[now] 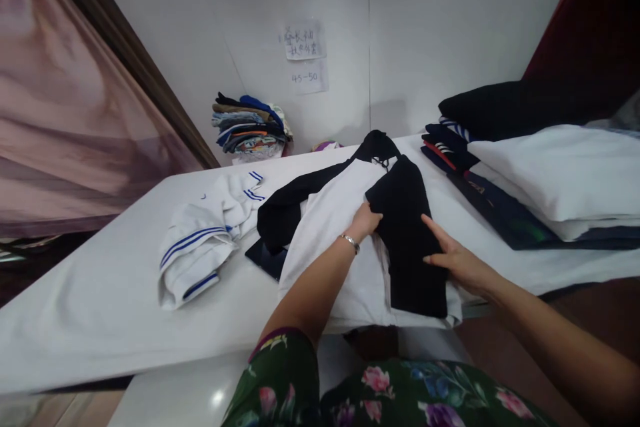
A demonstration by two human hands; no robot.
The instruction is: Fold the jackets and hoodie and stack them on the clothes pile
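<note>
A white hooded jacket [325,230] with black sleeves and a black hood lies spread on the white-covered table, hood toward the wall. Its right-hand black sleeve [413,247] is folded down over the front. My left hand [367,219], with a bracelet at the wrist, closes on the inner edge of that sleeve. On the sleeve's outer edge rests my right hand [460,263], thumb and forefinger spread apart. The other black sleeve [285,203] bends out to the left. Part of a dark garment [265,259] shows beneath it.
A crumpled white garment with blue stripes [195,247] lies to the left on the table [100,300]. Folded clothes [250,127] are stacked by the wall. White and dark garments [555,173] are piled at the right. Paper notes [306,57] hang on the wall.
</note>
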